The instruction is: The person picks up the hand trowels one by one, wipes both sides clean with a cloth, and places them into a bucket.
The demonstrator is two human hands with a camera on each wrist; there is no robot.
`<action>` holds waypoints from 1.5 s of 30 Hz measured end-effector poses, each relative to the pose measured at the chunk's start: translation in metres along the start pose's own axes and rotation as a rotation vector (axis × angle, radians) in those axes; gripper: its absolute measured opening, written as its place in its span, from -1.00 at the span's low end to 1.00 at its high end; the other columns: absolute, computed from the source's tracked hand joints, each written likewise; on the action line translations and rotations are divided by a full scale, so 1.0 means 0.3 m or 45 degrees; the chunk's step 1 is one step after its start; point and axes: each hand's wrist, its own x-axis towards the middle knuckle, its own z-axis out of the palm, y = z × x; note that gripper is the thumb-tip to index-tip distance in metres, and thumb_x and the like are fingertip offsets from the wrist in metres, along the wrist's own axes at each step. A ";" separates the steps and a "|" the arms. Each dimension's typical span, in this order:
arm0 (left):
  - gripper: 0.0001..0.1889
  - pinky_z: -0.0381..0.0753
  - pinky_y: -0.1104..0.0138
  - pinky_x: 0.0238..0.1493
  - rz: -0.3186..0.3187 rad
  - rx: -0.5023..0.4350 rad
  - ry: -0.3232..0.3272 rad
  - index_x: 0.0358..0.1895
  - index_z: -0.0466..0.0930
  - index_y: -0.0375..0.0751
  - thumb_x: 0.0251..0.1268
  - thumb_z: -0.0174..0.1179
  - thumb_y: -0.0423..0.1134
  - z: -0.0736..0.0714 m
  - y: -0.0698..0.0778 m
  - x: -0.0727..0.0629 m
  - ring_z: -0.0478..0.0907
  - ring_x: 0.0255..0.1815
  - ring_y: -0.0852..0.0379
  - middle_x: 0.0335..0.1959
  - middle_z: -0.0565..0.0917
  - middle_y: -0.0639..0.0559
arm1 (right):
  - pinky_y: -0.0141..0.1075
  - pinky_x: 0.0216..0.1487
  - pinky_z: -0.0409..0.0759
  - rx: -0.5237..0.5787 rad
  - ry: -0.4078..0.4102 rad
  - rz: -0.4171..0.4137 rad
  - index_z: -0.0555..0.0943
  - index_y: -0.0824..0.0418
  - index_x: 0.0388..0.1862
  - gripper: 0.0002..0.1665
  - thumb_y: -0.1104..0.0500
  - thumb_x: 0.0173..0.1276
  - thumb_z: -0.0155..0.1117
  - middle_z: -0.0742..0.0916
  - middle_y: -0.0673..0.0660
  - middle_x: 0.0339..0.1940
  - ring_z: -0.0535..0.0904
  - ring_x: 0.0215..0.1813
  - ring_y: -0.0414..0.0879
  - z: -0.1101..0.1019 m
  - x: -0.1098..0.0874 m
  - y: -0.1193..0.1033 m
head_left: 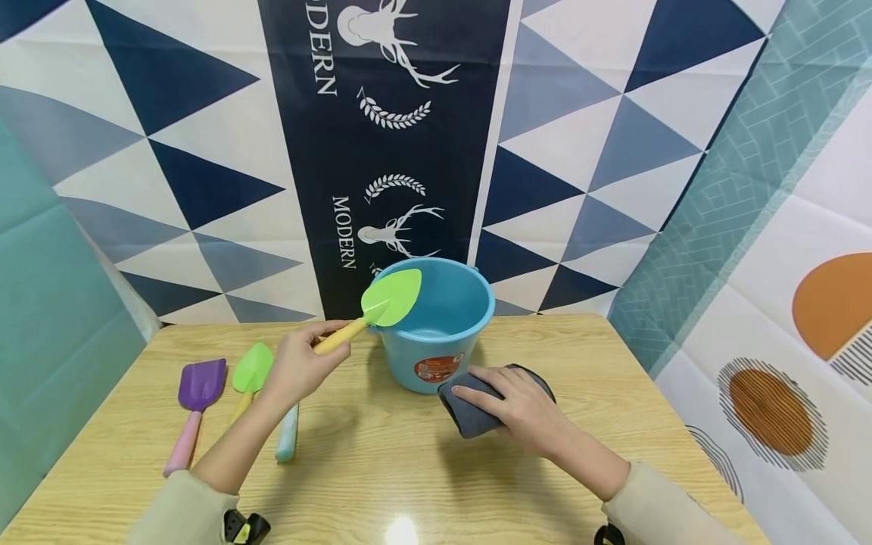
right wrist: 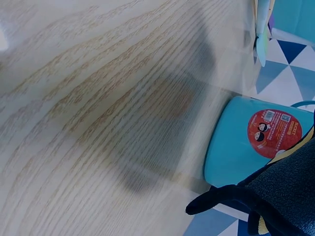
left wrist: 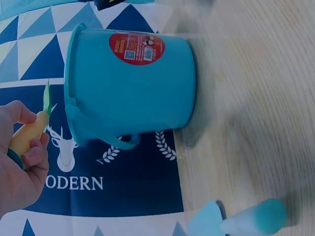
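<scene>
My left hand (head_left: 308, 362) grips the yellow handle of a toy shovel (head_left: 391, 297), whose light green blade overlaps the rim of a blue bucket (head_left: 436, 352) in the head view. In the left wrist view the left hand (left wrist: 24, 152) curls round the yellow handle, with the green blade seen edge-on. My right hand (head_left: 521, 405) holds a folded dark grey cloth (head_left: 470, 416) just in front of the bucket, to its right. The same cloth (right wrist: 290, 191) hangs beside the bucket (right wrist: 236, 142) in the right wrist view. A red oval label shows on the bucket's side.
On the wooden table (head_left: 381, 469), at the left, lie a purple shovel (head_left: 202, 384) with a pink handle, a second green shovel (head_left: 253, 369), and a light blue one (head_left: 288, 435) partly hidden by my left arm. A patterned backdrop (head_left: 204, 151) stands behind the bucket.
</scene>
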 end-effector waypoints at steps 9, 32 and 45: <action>-0.62 0.43 0.38 -0.62 0.012 0.070 0.008 0.04 0.61 -0.14 0.10 0.17 -0.24 -0.012 0.002 0.028 0.41 -0.55 0.11 -0.21 0.59 -0.12 | -0.10 -0.11 0.59 0.003 0.011 -0.005 0.48 -0.04 0.22 0.04 0.27 -0.40 0.66 0.61 0.18 0.10 0.58 0.01 0.02 0.003 -0.001 -0.001; -0.62 0.44 0.35 -0.52 0.062 0.168 0.058 0.00 0.64 -0.17 0.06 0.18 -0.19 -0.014 0.041 0.092 0.41 -0.44 0.06 -0.26 0.56 -0.11 | -0.11 -0.11 0.59 -0.004 -0.002 0.021 0.48 -0.06 0.21 0.00 0.22 -0.36 0.66 0.61 0.17 0.11 0.58 0.04 0.01 -0.003 -0.012 -0.004; -0.60 0.47 0.37 -0.44 0.046 0.144 0.001 0.05 0.60 -0.23 0.10 0.17 -0.22 -0.008 0.045 0.121 0.45 -0.33 0.02 -0.10 0.58 -0.19 | -0.11 -0.13 0.59 -0.002 -0.001 0.009 0.49 -0.06 0.21 0.01 0.18 -0.38 0.67 0.63 0.18 0.06 0.58 0.00 0.00 -0.002 -0.020 -0.002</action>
